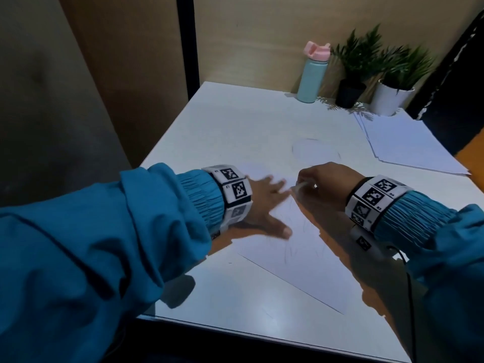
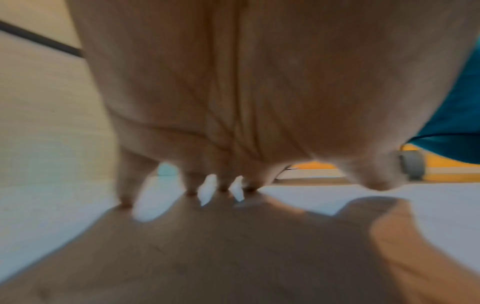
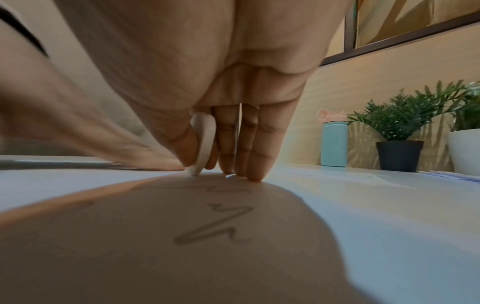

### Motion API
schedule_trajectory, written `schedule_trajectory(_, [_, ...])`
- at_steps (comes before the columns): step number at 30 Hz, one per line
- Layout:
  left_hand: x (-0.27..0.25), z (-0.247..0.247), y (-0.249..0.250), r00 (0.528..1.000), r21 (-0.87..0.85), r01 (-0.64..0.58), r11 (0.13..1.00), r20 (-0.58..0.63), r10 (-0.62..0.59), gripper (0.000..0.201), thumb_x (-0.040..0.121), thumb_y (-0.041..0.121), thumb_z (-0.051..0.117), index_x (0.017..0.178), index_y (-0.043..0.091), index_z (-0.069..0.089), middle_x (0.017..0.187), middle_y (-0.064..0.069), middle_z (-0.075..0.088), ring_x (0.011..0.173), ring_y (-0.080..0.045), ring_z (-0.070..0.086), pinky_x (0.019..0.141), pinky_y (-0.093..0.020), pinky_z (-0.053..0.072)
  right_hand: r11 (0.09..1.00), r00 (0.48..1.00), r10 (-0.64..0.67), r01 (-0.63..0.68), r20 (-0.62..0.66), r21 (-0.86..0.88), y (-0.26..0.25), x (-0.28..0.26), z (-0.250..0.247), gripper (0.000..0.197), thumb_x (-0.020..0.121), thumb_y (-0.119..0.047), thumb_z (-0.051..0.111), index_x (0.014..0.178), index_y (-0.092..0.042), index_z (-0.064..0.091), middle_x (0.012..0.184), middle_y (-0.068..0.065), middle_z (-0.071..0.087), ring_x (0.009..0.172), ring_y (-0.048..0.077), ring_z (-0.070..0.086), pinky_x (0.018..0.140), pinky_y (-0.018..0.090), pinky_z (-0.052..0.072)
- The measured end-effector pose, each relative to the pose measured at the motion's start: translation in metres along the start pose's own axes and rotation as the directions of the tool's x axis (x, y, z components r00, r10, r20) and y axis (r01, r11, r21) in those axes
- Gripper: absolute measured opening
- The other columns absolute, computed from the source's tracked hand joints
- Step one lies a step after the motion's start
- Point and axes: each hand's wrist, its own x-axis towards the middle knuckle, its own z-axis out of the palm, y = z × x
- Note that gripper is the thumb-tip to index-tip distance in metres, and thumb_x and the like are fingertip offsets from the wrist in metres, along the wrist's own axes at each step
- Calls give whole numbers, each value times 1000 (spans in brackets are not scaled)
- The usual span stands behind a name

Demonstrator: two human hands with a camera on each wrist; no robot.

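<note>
R hand [image 1: 326, 186] pinches eraser [image 3: 204, 142], tip on sheet [image 1: 301, 260].

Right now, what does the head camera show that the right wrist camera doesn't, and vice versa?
Only the head view: the left hand spread flat on the sheet, and the blue sleeves. Only the right wrist view: the white eraser pinched in the right hand, its tip down on the sheet near a zigzag pencil scribble. Both: the bottle, the potted plants and the table.
</note>
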Motion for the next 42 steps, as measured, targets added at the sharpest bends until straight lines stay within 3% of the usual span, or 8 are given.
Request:
schedule_trajectory(4, [2, -18, -32, 909, 30, 416, 909, -52, -415, 122, 70, 95, 19, 155, 8, 19, 161, -19, 16, 144, -40, 24, 114, -54, 23, 1000, 1000, -7, 7, -19, 5, 1, 2, 3, 21, 90, -28, 41, 92, -23, 61, 95, -1, 68, 87, 23, 60, 80, 34, 50])
schedule_trajectory(9, [-26, 11, 1, 967, 72, -196, 978, -151, 204, 97, 83, 84, 27, 157, 27, 2, 166, 1, -4, 152, -24, 1, 118, -52, 14, 999, 999, -33, 33, -20, 2, 0, 0, 1, 33, 81, -42, 34, 90, -24, 61, 91, -4, 67, 85, 21, 61, 80, 37, 52])
schedule_trajectory(15, [-48, 11, -35, 917, -30, 399, 917, 11, -399, 117, 73, 93, 26, 157, 21, -10, 164, -10, -13, 151, -34, -4, 118, -54, 6, 999, 999, -46, 45, -29, -30, 2, 2, 4, 21, 88, -31, 39, 86, -22, 58, 93, 0, 68, 87, 24, 60, 83, 39, 51])
schedule_trajectory(20, [-67, 22, -5, 975, 37, -224, 974, 22, 223, 102, 76, 91, 16, 154, 33, -13, 162, 6, -21, 150, -19, -16, 119, -51, 1, 997, 996, -67, 65, -54, -39, 1, 1, 6, 24, 89, -30, 40, 92, -20, 62, 93, 2, 67, 88, 26, 60, 83, 38, 51])
schedule_trajectory(25, [-72, 24, -24, 955, 63, 295, 954, 14, -296, 118, 69, 97, 21, 156, 24, -12, 164, -10, -14, 150, -39, -1, 115, -58, 12, 997, 998, -50, 47, -44, -66, 1, 2, 5, 23, 91, -28, 41, 93, -21, 62, 96, 2, 68, 90, 26, 59, 84, 38, 51])
schedule_trajectory(30, [-94, 31, 4, 972, 27, -233, 972, 44, 231, 99, 82, 84, 31, 156, 32, -11, 163, 4, -22, 150, -19, -16, 119, -50, 0, 996, 997, -53, 48, -54, -79, 1, 2, 7, 20, 89, -28, 40, 89, -23, 60, 94, 2, 67, 88, 27, 58, 82, 38, 50])
schedule_trajectory(36, [-105, 40, -23, 952, 83, 283, 956, 94, -290, 127, 59, 102, 14, 152, 24, -23, 160, -12, -24, 149, -39, -10, 115, -62, 8, 996, 997, -43, 37, -72, -79, 0, 3, 9, 17, 89, -26, 42, 87, -23, 58, 91, 4, 67, 86, 28, 55, 80, 37, 49])
schedule_trajectory(42, [-119, 40, -2, 976, 43, -108, 993, 196, 98, 110, 69, 91, 15, 151, 31, -23, 158, -1, -32, 147, -26, -25, 118, -56, -2, 999, 997, -33, 30, -68, -44, 0, 3, 9, 16, 89, -30, 44, 87, -25, 59, 92, 5, 67, 86, 28, 56, 79, 36, 48])
